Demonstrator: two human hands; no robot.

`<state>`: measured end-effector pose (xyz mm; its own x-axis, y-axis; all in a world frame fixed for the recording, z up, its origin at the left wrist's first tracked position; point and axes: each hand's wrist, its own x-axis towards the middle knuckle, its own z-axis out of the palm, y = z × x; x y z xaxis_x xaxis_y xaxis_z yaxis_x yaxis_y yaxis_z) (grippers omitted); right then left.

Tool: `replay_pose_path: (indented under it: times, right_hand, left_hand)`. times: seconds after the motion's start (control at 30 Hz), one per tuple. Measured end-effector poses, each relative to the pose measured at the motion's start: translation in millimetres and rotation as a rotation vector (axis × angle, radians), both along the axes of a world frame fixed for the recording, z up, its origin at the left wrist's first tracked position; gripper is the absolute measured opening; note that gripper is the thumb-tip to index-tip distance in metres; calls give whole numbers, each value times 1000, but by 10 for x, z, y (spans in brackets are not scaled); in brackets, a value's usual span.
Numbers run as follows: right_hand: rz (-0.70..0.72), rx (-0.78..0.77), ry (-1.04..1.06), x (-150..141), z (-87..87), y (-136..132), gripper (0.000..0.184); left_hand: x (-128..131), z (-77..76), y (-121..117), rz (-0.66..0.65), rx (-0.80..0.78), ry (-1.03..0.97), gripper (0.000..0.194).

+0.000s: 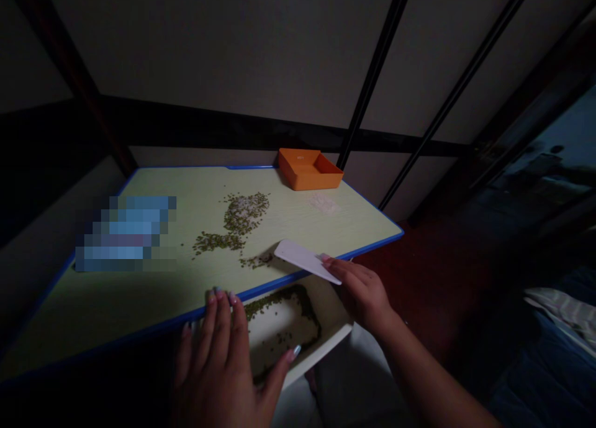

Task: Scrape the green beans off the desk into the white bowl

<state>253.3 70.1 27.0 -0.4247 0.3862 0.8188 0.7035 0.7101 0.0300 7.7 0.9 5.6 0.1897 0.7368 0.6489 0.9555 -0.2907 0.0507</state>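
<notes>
My right hand (365, 291) grips a flat white plastic scraper (305, 260), whose far end is tilted over the table's blue front edge. Small green beans or seeds (256, 261) lie in a thin trail by that end. Farther back, a larger green pile (244, 214) is mixed with whitish bits. Below the edge, a white rectangular box (321, 353) has more green pieces along its inner sides. My left hand (228, 359) has its fingers stretched toward the table edge and its thumb apart, over the box's left part. Whether its hidden palm touches the box I cannot tell.
An orange open box (316, 178) stands at the table's back right. Whitish grains (325, 204) lie just before it. A blurred blue item (135, 229) rests on the left of the pale table (153, 304). Panelled wall (242, 49) rises behind; dark bedding (544, 353) is at right.
</notes>
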Motion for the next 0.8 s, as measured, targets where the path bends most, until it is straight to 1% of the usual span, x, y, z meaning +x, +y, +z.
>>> replay_pose_path:
  times: [0.1, 0.2, 0.27, 0.37, 0.43, 0.57, 0.67, 0.8]
  right_hand:
    - [-46, -82, -13, 28, -23, 33, 39]
    - [-81, -134, 5, 84, -73, 119, 35]
    - [-98, -164, 47, 137, -116, 211, 35]
    - [-112, -236, 184, 222, -150, 378, 40]
    - [-153, -284, 254, 268, -137, 489, 42]
    - [-254, -341, 262, 318, -62, 652, 42]
    - [-270, -375, 253, 332, -27, 707, 46]
    - [-296, -378, 248, 339, -34, 720, 44]
  left_hand:
    - [-9, 6, 1, 0, -4, 3, 82]
    - [-14, -1, 0, -1, 0, 0, 83]
    - [-12, -9, -1, 0, 6, -8, 85]
    - [-8, -19, 1, 2, 8, -17, 84]
    - [-12, -22, 2, -4, 3, -16, 84]
    - [-24, -31, 4, -1, -1, -18, 84]
    - [-21, -37, 8, -2, -10, -18, 84]
    - [-14, -31, 11, -5, -9, -16, 85]
